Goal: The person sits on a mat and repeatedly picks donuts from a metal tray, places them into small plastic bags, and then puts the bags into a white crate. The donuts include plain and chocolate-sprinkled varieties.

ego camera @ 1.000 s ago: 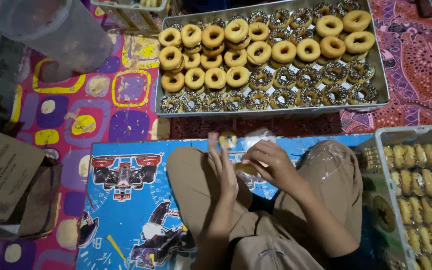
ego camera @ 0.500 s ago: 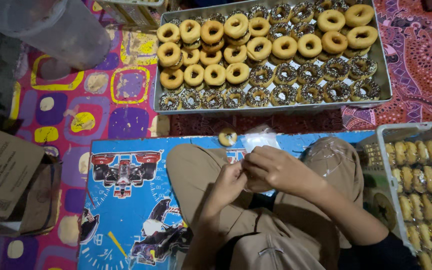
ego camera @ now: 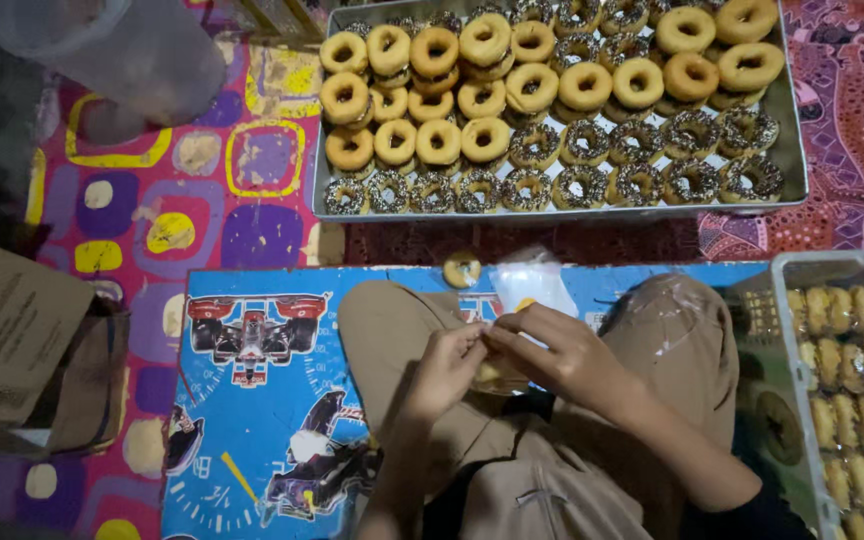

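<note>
Sitting cross-legged on the blue mat (ego camera: 252, 430), I have both hands together over my lap, pinching a clear plastic bag (ego camera: 530, 285) with a donut (ego camera: 492, 372) inside it. A second ago my hands were apart and more open, with the bag loose between them; now my left hand (ego camera: 444, 365) has closed in on the bag from the left and my right hand (ego camera: 562, 350) grips it from the other side, fingers curled tight on the plastic. That suggests to me the donut is already inside and I am working the bag's mouth. One loose donut (ego camera: 462, 268) lies on the mat's far edge, just beyond my knees, where it lay before. Beyond it sits the metal tray (ego camera: 797, 160), full of plain donuts (ego camera: 482, 40) stacked on the left and top, sprinkled donuts (ego camera: 692, 182) along its near side. At the mat's right edge stands a crate (ego camera: 782, 275) of wrapped pieces. A cardboard box (ego camera: 12, 330) sits off to my left.
</note>
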